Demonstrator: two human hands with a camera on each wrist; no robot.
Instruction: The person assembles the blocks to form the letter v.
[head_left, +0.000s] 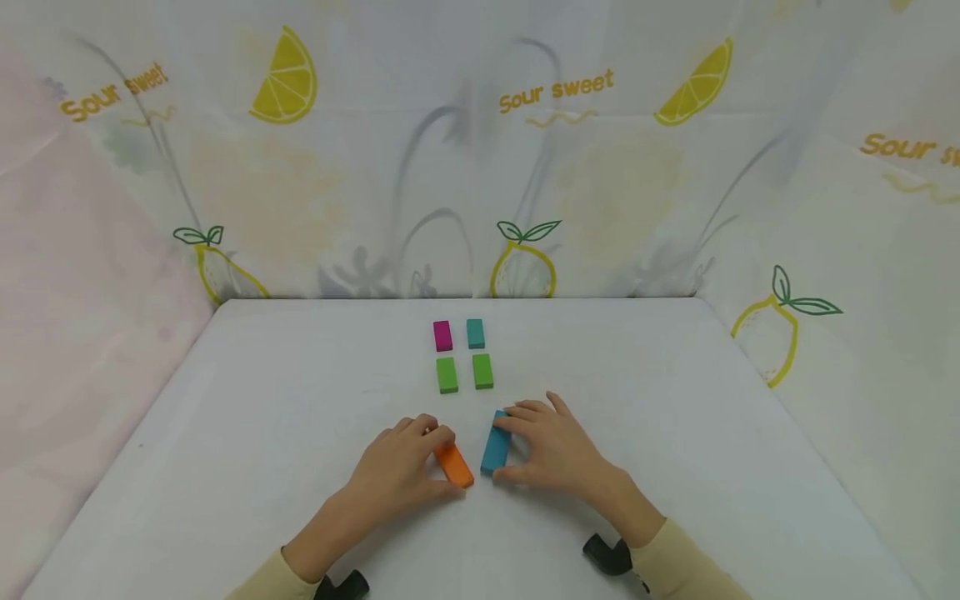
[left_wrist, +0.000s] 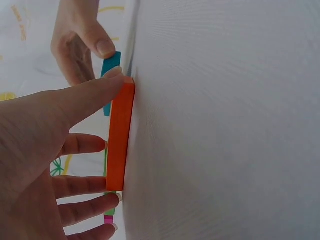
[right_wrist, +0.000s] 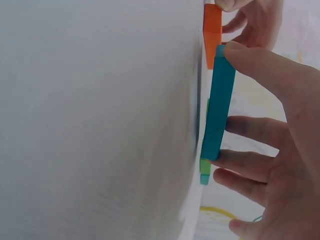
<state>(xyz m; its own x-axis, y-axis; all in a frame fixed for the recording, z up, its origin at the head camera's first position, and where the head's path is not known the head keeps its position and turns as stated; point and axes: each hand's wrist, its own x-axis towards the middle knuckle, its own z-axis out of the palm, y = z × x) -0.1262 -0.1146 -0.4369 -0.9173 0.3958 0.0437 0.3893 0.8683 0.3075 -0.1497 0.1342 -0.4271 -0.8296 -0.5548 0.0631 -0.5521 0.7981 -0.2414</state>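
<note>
My left hand (head_left: 401,465) holds an orange block (head_left: 454,466) by its two ends, thumb at the near end and fingers at the far end. Beside it, my right hand (head_left: 558,450) grips a blue block (head_left: 496,444) the same way, its thumb on the near end (right_wrist: 220,50). The two blocks stand a small gap apart, their near ends closer together than their far ends. Beyond them lie two green blocks, a left one (head_left: 447,376) and a right one (head_left: 483,372). Farther back are a magenta block (head_left: 443,336) and a teal block (head_left: 476,333).
The white table (head_left: 300,358) carries all the blocks. A printed cloth (head_left: 360,167) with lemon drawings hangs behind its back edge, and a pink cloth (head_left: 90,292) on the left. Black wrist mounts (head_left: 609,555) sit at both sleeves.
</note>
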